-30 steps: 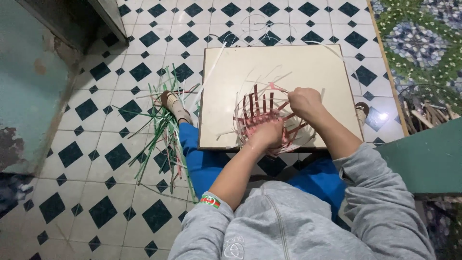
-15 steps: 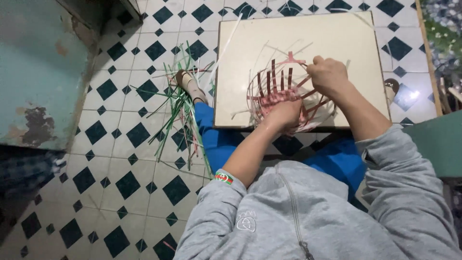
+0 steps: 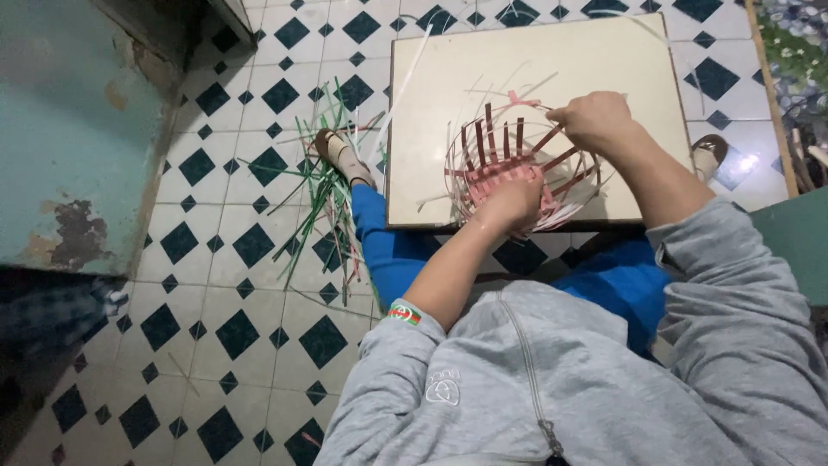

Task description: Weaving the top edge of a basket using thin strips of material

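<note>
A half-woven basket (image 3: 509, 164) of pink, dark red and white strips sits on a cream board (image 3: 448, 95) on the tiled floor. My left hand (image 3: 511, 205) presses on the basket's near side, fingers curled over the woven strips. At the far right rim, my right hand (image 3: 593, 121) pinches a strip. Upright dark red stakes stand between the two hands. I wear a grey zipped top, blue trousers, and a striped band on the left wrist.
Loose green and white strips (image 3: 319, 185) lie scattered on the floor left of the board, by my left foot (image 3: 343, 157). A teal wall (image 3: 69, 129) with peeling paint stands at left. A flowered mat (image 3: 798, 60) lies at the far right.
The view has shifted so the board and basket sit higher and more to the right. Both hands stay on the basket; the right hand has moved slightly along the rim.
</note>
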